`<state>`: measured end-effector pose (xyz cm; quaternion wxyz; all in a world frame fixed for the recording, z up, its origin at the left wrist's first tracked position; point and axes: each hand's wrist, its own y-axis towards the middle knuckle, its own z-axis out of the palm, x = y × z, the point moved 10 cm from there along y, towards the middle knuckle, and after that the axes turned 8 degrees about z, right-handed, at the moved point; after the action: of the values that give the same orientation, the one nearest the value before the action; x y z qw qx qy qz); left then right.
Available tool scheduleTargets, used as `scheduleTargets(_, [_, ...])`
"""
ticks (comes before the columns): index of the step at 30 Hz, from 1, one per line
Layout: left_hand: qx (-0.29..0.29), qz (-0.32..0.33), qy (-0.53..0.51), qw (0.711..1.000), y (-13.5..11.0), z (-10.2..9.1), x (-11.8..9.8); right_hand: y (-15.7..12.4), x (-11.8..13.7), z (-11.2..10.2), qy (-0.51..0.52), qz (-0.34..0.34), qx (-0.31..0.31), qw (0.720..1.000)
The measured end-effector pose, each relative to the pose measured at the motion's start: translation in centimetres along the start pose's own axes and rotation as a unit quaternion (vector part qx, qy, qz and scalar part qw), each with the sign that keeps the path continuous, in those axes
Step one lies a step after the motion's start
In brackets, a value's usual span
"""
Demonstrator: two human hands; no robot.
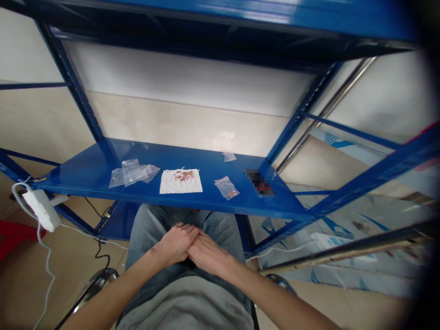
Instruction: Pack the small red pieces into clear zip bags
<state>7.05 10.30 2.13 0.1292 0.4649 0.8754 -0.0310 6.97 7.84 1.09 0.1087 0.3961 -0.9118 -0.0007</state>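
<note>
My left hand (pixel 178 240) and my right hand (pixel 206 252) are folded together over my lap, below the shelf's front edge. Their fingers are closed against each other, and no object shows in them. On the blue shelf in front of me lies a white cloth pouch (pixel 180 185) with small pink and reddish pieces (pixel 184 176) scattered on it. To its right is a clear zip bag (pixel 225 185) with a few small pieces at its bottom. Several clear plastic bags (pixel 134 173) overlap on the left.
Near the shelf's back edge lies a small clear bag (pixel 229 156). A dark, pixelated object (pixel 258 182) is at the right. Blue uprights (pixel 80 98) and an upper shelf (pixel 220 18) frame the space. A white power strip (pixel 41 210) with cables hangs at the left.
</note>
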Motion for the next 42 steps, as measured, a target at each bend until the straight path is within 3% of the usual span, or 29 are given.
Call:
scheduleTargets(3, [-0.036, 0.012, -0.024, 0.999, -0.2, -1.5, 0.4, 0.5, 0.4, -1.2, -0.021, -0.018, -0.011, 1.000])
scheduleTargets(6, [-0.133, 0.009, -0.099, 0.986, -1.3, -4.7, 1.4, 0.7, 1.4, -4.4, -0.029, -0.051, -0.071, 0.996])
scheduleTargets(8, [-0.222, -0.021, -0.179, 0.958, -2.4, -7.0, 3.0, 0.6, 1.9, -7.1, -0.015, -0.077, -0.133, 0.988])
scheduleTargets(11, [-0.343, -0.078, -0.318, 0.880, -3.9, -9.1, 5.7, 0.9, 1.1, -10.7, 0.021, -0.088, -0.220, 0.971])
scheduleTargets(13, [-0.390, -0.113, -0.416, 0.814, -4.2, -9.0, 7.4, 2.2, -1.3, -12.3, 0.044, -0.051, -0.265, 0.962])
scheduleTargets(16, [-0.410, -0.153, -0.522, 0.732, -3.9, -7.6, 8.9, 5.5, -7.4, -13.7, 0.071, 0.061, -0.317, 0.944])
scheduleTargets(21, [-0.400, -0.182, -0.597, 0.671, -3.4, -5.1, 9.7, 10.6, -17.0, -13.3, 0.117, 0.206, -0.341, 0.910])
scheduleTargets(24, [-0.379, -0.188, -0.611, 0.669, -3.1, -4.2, 9.3, 12.2, -18.9, -12.4, 0.102, 0.219, -0.335, 0.911])
scheduleTargets(30, [-0.344, -0.190, -0.620, 0.679, -2.2, -3.6, 8.3, 13.0, -19.6, -10.7, 0.059, 0.233, -0.290, 0.926])
scheduleTargets(42, [-0.332, -0.192, -0.605, 0.698, -2.0, -3.3, 8.8, 12.7, -18.6, -11.1, 0.051, 0.218, -0.293, 0.929])
